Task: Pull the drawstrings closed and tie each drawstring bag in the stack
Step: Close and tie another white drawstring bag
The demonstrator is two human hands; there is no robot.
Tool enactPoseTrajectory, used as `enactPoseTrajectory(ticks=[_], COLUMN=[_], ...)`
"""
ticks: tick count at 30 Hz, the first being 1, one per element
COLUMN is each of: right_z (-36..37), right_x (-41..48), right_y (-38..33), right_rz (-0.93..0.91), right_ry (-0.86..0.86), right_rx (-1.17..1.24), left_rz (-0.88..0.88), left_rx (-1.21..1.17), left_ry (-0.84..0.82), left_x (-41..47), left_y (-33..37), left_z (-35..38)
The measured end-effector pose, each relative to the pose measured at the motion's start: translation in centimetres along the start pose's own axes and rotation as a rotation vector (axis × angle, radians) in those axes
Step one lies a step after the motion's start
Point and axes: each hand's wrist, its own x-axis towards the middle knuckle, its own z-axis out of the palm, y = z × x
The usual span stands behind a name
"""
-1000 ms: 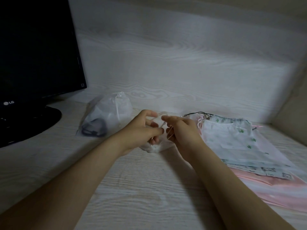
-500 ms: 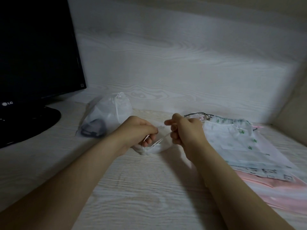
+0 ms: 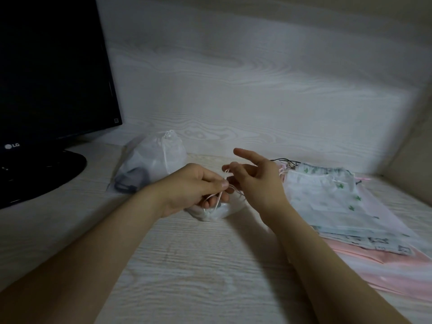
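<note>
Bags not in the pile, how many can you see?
2. The closed bag sits beside the monitor; the small bag lies under the left hand, which pinches its drawstring. Others may be hidden.

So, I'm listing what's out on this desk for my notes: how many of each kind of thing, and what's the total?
Monitor: 1
Closed white bag by the monitor: 1
Small white bag, left hand pinching its drawstring: 1
Stack of flat bags, layers too overlapped to count: 1
Total: 4
</note>
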Motion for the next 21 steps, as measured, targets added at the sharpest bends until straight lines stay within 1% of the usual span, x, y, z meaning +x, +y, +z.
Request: enactPoseTrajectory(ticks=[2, 4, 9, 11, 14, 17, 21], right_z=[0.0, 0.0, 0.0, 0.1, 0.2, 0.0, 0.2], right_x=[0.0, -0.1, -0.8, -1.1, -1.2, -1.0, -0.6], right_y=[0.0, 0.1, -0.2, -0.3, -0.4, -0.4, 0.0], right_rz=[-0.003, -0.067, -0.21, -0.295, -0.41, -0.519, -0.566], right_ry=[-0.024, -0.047, -0.085, -0.075, -0.086, -0.069, -0.071], right_rx=[-0.099, -0.247, -0.515, -0.621, -0.673, -0.738, -0.833], left_rz=[-0.001, -0.004, -0.043, -0.036, -0.038, -0.042, -0.029], left_rx=[-0.083, -0.127, -0.117, -0.14, -0.188, -0.198, -0.154], left_ry=[0.012, 0.023, 0.042, 0.064, 0.118, 0.108, 0.078], left_x=[0.2, 0.4, 0.6, 0.7, 0.7, 0.6, 0.7], left_y=[-0.3, -0.6, -0.8, -0.7, -0.6, -0.4, -0.3], left_z=[-0.1, -0.3, -0.5, -0.3, -0.3, -0.5, -0.5])
